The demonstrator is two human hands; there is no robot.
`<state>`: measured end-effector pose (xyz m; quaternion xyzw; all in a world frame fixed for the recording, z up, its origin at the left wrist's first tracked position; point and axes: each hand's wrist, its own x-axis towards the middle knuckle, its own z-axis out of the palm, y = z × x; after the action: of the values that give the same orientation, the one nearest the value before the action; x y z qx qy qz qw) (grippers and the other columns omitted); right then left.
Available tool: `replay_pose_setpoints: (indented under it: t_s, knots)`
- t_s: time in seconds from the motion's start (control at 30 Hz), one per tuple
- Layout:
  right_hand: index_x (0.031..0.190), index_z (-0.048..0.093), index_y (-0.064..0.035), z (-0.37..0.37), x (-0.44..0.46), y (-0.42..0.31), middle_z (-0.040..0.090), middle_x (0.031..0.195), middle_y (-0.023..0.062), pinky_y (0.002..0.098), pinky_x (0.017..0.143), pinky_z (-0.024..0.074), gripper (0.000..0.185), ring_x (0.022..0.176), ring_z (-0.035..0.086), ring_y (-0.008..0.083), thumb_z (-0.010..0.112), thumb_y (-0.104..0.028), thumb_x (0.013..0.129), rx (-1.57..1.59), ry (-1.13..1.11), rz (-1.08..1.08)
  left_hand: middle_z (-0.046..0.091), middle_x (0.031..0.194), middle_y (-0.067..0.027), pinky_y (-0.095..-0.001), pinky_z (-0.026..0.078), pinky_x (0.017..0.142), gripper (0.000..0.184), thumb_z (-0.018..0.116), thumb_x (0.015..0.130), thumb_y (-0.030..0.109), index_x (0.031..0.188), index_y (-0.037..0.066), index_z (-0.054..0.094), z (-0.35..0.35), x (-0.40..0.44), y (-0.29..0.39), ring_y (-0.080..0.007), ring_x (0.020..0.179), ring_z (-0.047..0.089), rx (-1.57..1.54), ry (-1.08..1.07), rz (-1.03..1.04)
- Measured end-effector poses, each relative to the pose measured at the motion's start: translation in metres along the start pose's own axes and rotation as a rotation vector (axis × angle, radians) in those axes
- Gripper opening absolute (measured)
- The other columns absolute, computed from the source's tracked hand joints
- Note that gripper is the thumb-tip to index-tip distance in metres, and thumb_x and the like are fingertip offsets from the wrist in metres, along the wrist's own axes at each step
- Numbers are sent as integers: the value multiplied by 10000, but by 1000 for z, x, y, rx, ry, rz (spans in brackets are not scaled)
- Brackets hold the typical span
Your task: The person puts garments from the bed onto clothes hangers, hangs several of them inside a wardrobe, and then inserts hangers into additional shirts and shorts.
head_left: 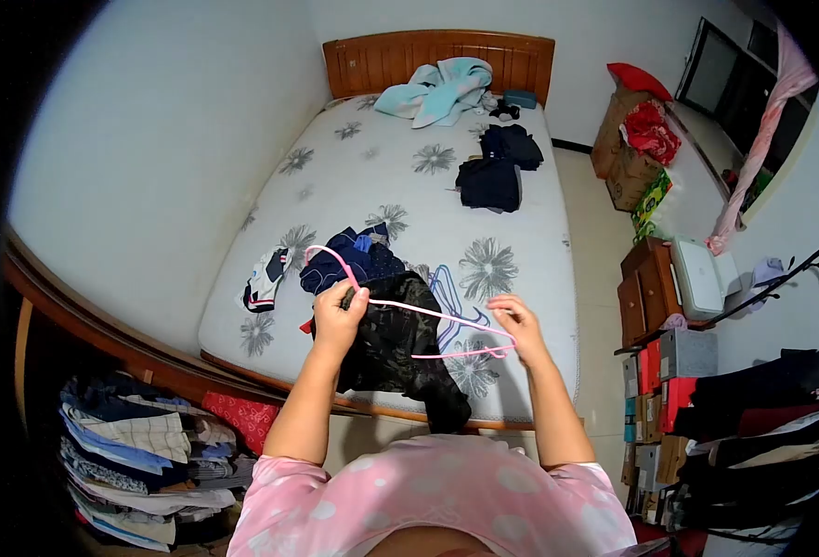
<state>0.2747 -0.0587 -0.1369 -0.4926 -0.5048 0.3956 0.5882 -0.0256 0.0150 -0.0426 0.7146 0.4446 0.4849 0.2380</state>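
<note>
My left hand [340,320] is closed around a pink clothes hanger [409,307] just below its hook. The hanger's far end reaches my right hand [518,327], whose fingers are apart beside it; whether they touch it is hard to tell. Below the hanger, a dark patterned garment [396,348] lies at the front of the bed and droops over its edge. Part of that garment is hidden behind my left hand and forearm. Purple and blue hangers [447,297] rest on the mattress, right of a navy clothes heap [354,255].
A small white and navy garment [266,280] lies on the mattress [363,176]. Folded dark clothes [490,184] and a light blue blanket [442,90] are farther back. Clothes hang on a rack [772,418] at right, and more clothes [149,455] are at lower left.
</note>
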Motion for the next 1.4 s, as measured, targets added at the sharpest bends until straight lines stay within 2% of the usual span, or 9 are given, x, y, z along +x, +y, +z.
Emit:
replay_pose_setpoints:
  t_s: [0.13,0.33,0.5,0.6,0.77,0.93,1.13,1.3,1.4]
  knots:
    - [972,660,-47,33,7,18,504,1207,103,360,1013,323,173,1187,434,238,625,-100,811,170,-169,60,427,565,-84,-313,339,502,274,612,787,214,694,-22,509,-5,1,6,-164,522,397,-56,-32,31]
    - [1033,661,-107,87,28,-2,417,1283,151,392,1009,331,227,1228,385,288,658,-156,811,-161,-422,-139,397,559,-69,-306,306,491,333,613,793,269,657,-7,487,-6,-6,14,-148,521,362,-66,-88,88]
    - [950,612,-71,93,10,5,528,933,132,372,687,483,131,810,574,301,574,-74,824,-500,-359,-183,431,585,-18,-278,323,516,301,600,819,244,698,-15,504,-19,-11,7,-102,570,375,-137,81,3]
    - [1053,633,-98,90,-10,14,489,818,113,342,705,433,301,776,519,269,594,-32,762,-514,-194,-392,452,627,28,-252,342,556,233,613,841,177,723,-10,540,-28,-15,-11,-77,617,388,-193,184,-138]
    - [1089,627,-69,62,-11,-33,566,966,100,302,783,427,459,867,525,227,543,48,653,-333,-249,-22,447,612,11,-251,342,549,228,646,817,167,710,-4,540,-32,-16,-15,-77,612,385,-108,223,-84]
    - [1075,633,-28,43,-2,-63,525,888,25,240,753,383,506,821,473,148,484,105,609,-68,-346,232,449,557,-53,-282,356,502,241,701,736,173,666,6,543,-38,-15,-11,-123,526,412,76,205,-4]
    - [1098,626,-84,33,-6,-86,458,842,92,256,771,403,499,817,488,228,517,89,643,-382,-258,15,531,561,-89,-350,403,464,250,734,610,195,567,59,529,-44,-5,-4,-276,512,534,501,161,438]
    - [1167,587,-96,33,-7,-75,498,903,116,278,800,420,502,855,510,238,556,37,684,-459,-167,-171,529,565,-77,-359,400,461,282,743,639,223,575,66,518,-29,-9,-1,-270,515,530,569,216,459]
    - [1253,519,-103,32,-12,-96,529,955,129,293,823,428,534,892,520,227,591,-18,731,-313,-353,-97,504,571,-108,-365,387,467,310,731,690,238,596,51,502,-22,-8,-1,-291,516,511,540,309,362]
